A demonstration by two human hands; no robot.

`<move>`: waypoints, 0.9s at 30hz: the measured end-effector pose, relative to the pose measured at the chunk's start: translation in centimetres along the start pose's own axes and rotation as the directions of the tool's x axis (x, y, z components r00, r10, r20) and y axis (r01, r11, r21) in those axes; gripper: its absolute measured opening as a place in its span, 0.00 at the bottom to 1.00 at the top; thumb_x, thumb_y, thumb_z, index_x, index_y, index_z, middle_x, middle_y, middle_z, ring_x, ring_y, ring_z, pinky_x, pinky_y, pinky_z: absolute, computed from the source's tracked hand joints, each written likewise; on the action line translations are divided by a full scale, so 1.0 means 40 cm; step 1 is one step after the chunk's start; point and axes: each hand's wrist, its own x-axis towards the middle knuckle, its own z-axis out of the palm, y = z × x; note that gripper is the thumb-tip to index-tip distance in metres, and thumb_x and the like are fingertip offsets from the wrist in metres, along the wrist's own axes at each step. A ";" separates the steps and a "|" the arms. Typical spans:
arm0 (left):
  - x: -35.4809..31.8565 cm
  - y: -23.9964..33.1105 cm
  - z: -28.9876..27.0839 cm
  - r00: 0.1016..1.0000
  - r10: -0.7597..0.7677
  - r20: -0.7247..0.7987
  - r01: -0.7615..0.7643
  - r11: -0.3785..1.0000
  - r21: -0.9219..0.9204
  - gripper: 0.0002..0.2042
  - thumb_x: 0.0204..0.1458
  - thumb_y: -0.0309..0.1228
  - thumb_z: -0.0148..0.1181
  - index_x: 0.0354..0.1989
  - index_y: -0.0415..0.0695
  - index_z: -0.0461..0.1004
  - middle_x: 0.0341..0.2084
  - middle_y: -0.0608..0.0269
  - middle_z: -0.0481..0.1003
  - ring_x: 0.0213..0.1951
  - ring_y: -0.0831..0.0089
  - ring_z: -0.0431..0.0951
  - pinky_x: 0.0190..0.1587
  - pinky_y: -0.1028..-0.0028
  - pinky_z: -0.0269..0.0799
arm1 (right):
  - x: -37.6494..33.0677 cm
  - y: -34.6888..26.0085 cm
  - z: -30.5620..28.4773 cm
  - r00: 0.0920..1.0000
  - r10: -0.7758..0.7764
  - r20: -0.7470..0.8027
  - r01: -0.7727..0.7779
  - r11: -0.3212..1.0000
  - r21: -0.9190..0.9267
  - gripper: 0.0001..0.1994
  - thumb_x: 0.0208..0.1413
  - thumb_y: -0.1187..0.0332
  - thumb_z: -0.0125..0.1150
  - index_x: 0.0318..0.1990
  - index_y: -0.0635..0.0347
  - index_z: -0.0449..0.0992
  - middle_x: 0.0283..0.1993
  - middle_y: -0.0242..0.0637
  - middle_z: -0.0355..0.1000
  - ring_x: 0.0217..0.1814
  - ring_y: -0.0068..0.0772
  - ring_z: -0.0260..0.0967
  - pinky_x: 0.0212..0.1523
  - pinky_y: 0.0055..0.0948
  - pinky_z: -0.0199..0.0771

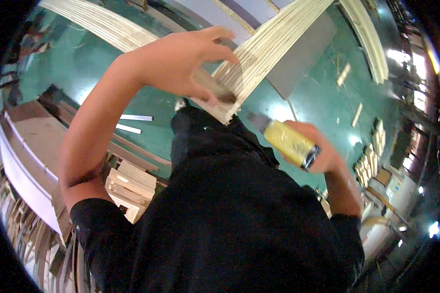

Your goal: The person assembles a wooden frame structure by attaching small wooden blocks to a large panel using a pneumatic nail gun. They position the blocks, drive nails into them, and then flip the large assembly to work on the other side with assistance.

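My left hand [188, 61] hovers over a corner where long pale wooden strips meet. Its fingers are spread and curved, with nothing visibly gripped between them. One bundle of strips [274, 36] runs away to the upper right from this corner, and another strip bundle [107, 27] stretches to the upper left. A dark brown patch [225, 94] shows beside my left thumb, too blurred to name. My right hand [318, 144] is closed round a yellow tool with dark ends [291, 141]. Its narrow dark tip points toward the corner, apart from the wood. Motion blurs its exact kind.
Beneath the strips lies a green floor [146, 105], with a grey-brown panel [303, 58] under the right bundle. Another strip bundle [369, 44] lies at far right. Cut wood pieces [132, 185] are stacked at lower left, near a brown board [34, 132]. Short blocks [369, 166] sit at right.
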 end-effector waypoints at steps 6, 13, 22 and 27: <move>0.119 0.066 -0.065 0.623 -0.601 0.501 0.682 0.731 0.029 0.34 0.46 0.44 0.75 0.61 0.43 0.73 0.49 0.47 0.80 0.58 0.49 0.76 0.62 0.55 0.69 | -0.302 0.372 -0.019 0.902 0.417 -0.110 -0.418 0.908 0.010 0.21 0.47 0.72 0.72 0.51 0.59 0.77 0.42 0.43 0.78 0.44 0.42 0.77 0.47 0.38 0.76; 0.051 0.140 -0.089 0.404 -0.840 0.363 0.613 0.543 0.574 0.31 0.45 0.50 0.76 0.54 0.46 0.77 0.58 0.44 0.74 0.60 0.46 0.73 0.65 0.53 0.67 | -0.497 0.871 -0.083 0.659 0.683 -0.315 -0.622 0.731 0.282 0.30 0.46 0.68 0.74 0.60 0.57 0.75 0.48 0.47 0.80 0.51 0.49 0.78 0.51 0.45 0.76; 0.669 0.156 0.146 0.689 -0.417 -0.593 0.659 0.701 0.272 0.08 0.54 0.19 0.62 0.42 0.40 0.76 0.38 0.48 0.75 0.44 0.51 0.77 0.49 0.58 0.73 | -0.587 1.314 -0.583 0.584 0.691 -0.426 -0.746 0.664 0.055 0.23 0.45 0.66 0.68 0.52 0.58 0.77 0.48 0.52 0.79 0.51 0.59 0.77 0.52 0.50 0.78; 1.224 0.090 0.451 0.800 -0.599 -0.033 0.596 0.800 -0.068 0.10 0.56 0.22 0.60 0.45 0.45 0.81 0.38 0.52 0.79 0.45 0.48 0.80 0.48 0.56 0.76 | -0.735 1.397 -0.875 0.467 0.774 -0.427 -0.882 0.445 -0.158 0.23 0.47 0.68 0.64 0.54 0.62 0.76 0.53 0.55 0.77 0.55 0.59 0.77 0.55 0.52 0.79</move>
